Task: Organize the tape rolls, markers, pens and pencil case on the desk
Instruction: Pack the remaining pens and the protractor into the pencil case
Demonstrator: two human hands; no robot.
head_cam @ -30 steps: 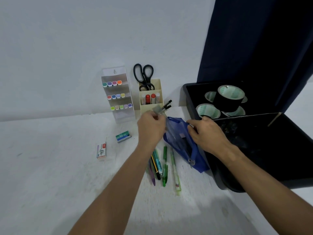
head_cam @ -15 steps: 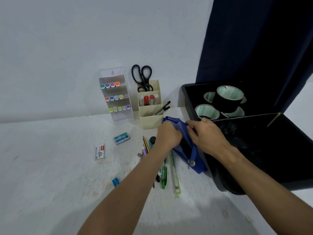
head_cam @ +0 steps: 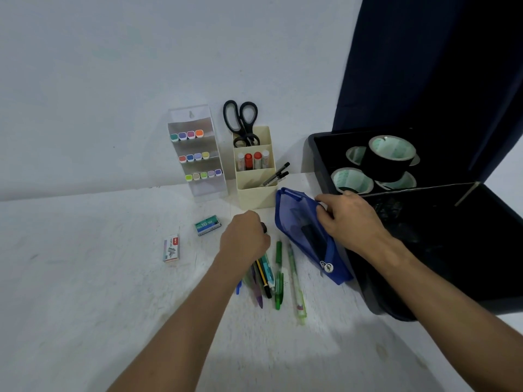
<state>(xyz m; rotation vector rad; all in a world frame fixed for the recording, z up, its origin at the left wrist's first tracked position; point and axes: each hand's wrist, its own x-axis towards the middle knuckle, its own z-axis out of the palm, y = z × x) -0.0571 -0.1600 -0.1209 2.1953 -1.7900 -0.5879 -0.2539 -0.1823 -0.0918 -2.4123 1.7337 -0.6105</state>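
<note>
Clamping pencil case (head_cam: pixel 304 236) w/ right grip (head_cam: pixel 349 222); left grip (head_cam: pixel 244 237) closed on pens (head_cam: pixel 264 274).

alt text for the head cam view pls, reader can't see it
Seen from above, a person's left hand reaches onto a loose cluster of pens on a white desk while the right hand holds a blue pencil case. Behind stand a marker rack, a cream organizer and a black bin of tape rolls.

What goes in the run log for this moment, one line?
left hand: down on loose pens, grip unclear | right hand: holding blue pencil case | tape rolls: in black bin
</note>
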